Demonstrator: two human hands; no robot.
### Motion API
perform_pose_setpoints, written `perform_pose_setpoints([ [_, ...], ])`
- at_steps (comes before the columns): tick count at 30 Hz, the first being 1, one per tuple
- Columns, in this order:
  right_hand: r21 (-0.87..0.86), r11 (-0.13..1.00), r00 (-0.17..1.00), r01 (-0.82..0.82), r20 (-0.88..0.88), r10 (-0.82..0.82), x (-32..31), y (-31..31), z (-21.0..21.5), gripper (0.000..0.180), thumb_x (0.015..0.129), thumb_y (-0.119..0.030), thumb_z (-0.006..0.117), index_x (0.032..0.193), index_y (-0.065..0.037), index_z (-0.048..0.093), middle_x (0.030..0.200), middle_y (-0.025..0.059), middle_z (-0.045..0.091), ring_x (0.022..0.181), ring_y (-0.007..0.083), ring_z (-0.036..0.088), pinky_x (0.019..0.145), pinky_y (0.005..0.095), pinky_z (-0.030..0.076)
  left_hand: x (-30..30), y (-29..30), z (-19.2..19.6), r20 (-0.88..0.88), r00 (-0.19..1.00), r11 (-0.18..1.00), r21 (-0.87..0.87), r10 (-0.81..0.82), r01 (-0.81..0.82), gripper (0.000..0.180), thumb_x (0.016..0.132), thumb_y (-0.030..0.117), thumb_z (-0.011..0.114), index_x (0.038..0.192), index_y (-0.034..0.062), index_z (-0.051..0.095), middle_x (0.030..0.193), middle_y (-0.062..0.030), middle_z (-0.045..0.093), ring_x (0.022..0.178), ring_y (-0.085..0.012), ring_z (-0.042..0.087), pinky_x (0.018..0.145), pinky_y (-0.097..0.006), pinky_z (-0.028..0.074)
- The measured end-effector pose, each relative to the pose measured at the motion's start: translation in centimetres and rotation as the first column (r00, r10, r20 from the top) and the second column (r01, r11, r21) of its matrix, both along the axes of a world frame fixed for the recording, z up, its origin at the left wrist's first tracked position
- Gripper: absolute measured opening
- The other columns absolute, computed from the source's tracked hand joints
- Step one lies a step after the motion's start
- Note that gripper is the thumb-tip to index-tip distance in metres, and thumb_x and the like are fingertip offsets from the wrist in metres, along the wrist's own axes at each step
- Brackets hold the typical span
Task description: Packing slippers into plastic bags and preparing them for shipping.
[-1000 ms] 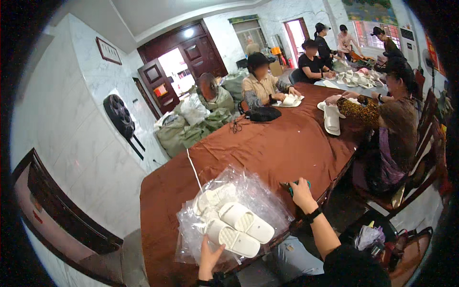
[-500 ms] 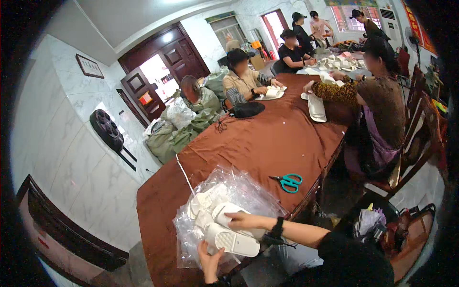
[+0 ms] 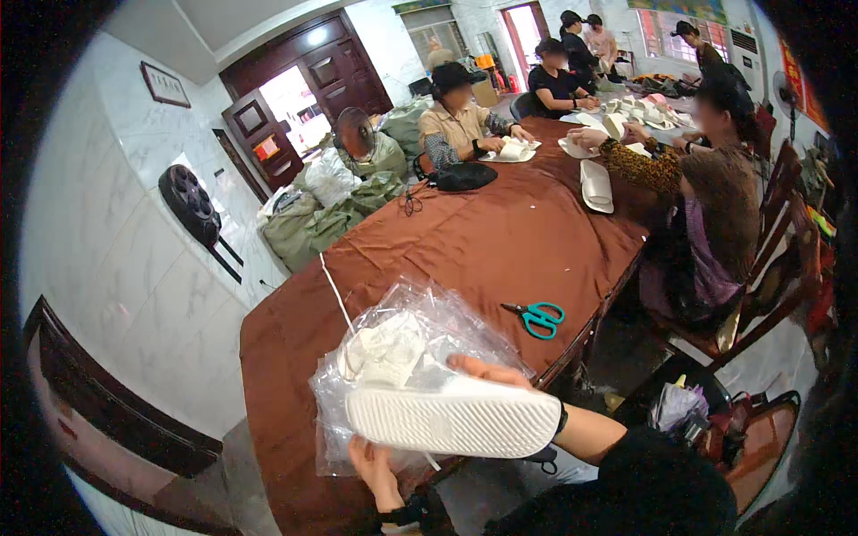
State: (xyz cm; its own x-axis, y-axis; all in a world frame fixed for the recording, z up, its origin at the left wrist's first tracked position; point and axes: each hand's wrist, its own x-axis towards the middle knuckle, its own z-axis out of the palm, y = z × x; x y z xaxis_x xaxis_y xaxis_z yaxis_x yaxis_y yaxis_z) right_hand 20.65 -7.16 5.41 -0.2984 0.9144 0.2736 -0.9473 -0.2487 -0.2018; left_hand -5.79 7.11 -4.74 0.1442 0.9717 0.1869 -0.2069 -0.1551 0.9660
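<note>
A white slipper (image 3: 451, 424) is tilted up so that its ribbed sole faces me, and it lies across the front of both hands. My right hand (image 3: 490, 369) grips it from behind the upper edge, its palm mostly hidden by the sole. At the lower left edge, my left hand (image 3: 374, 466) holds the slipper, fingertips partly covered. Whether a second slipper is behind this one cannot be seen. Beneath lie clear plastic bags (image 3: 335, 393) with a cream-white strappy bundle (image 3: 386, 347) on top, its kind unclear.
Teal-handled scissors (image 3: 542, 320) lie on the brown tablecloth (image 3: 429, 241). A white cord (image 3: 337, 293) runs beside the bags. Farther along sit co-workers handling white slippers, with a loose slipper (image 3: 596, 186) near them. Green sacks (image 3: 308, 223) stand left; a chair (image 3: 760, 447) is at right.
The slipper has been raised and turned so its underside shows instead of its footbed. My right hand has moved right and is now behind it. The second slipper has gone from sight.
</note>
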Motion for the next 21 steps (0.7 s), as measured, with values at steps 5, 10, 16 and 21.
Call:
perform_pose_setpoints([
  [5,0.141,0.944,0.852,0.3,0.405,-0.331,-3.1,0.8,-3.5,0.019,0.099,-0.02,0.044,0.113,-0.008,0.048,0.091,-0.0007,0.054,0.081,0.0064,0.054,0.07,0.0225,0.046,-0.6,-0.3,-0.4,0.134,0.991,1.0,0.013,0.003,-0.005,0.057,0.085,0.004,0.062,0.134,-0.0013,0.034,0.13,-0.0122,0.046,0.12,-0.0225,0.045,0.103,-0.037,0.035],
  [10,0.073,0.855,0.627,0.514,0.648,-0.432,-4.4,1.9,-3.9,0.006,0.09,-0.003,0.042,0.094,-0.007,0.043,0.088,-0.0028,0.039,0.081,0.0062,0.039,0.075,0.0206,0.036,-0.7,-1.7,1.0,0.18,0.982,0.999,0.02,-0.051,0.048,0.061,0.082,-0.006,0.056,0.137,-0.0021,0.031,0.138,-0.0108,0.039,0.127,-0.0218,0.039,0.108,-0.037,0.028],
  [16,0.237,0.819,0.411,0.523,0.772,-0.486,-7.6,5.3,-4.7,0.007,0.092,-0.003,0.035,0.093,-0.008,0.039,0.09,-0.0014,0.038,0.084,0.0087,0.036,0.079,0.0202,0.034,-0.7,-1.3,1.5,0.127,0.981,0.989,0.048,-0.146,0.141,0.06,0.083,-0.006,0.059,0.137,-0.0017,0.034,0.134,-0.0094,0.043,0.126,-0.0202,0.04,0.107,-0.035,0.029],
  [21,0.374,0.784,0.237,0.495,0.81,-0.536,-9.4,8.8,-4.4,0.011,0.086,0.0,0.035,0.094,-0.006,0.041,0.089,-0.0005,0.038,0.082,0.0095,0.036,0.077,0.0221,0.035,-0.8,-1.5,1.2,0.181,0.968,0.984,0.019,-0.176,0.176,0.059,0.084,-0.004,0.06,0.137,0.0004,0.034,0.13,-0.0087,0.047,0.121,-0.019,0.044,0.103,-0.033,0.034],
])
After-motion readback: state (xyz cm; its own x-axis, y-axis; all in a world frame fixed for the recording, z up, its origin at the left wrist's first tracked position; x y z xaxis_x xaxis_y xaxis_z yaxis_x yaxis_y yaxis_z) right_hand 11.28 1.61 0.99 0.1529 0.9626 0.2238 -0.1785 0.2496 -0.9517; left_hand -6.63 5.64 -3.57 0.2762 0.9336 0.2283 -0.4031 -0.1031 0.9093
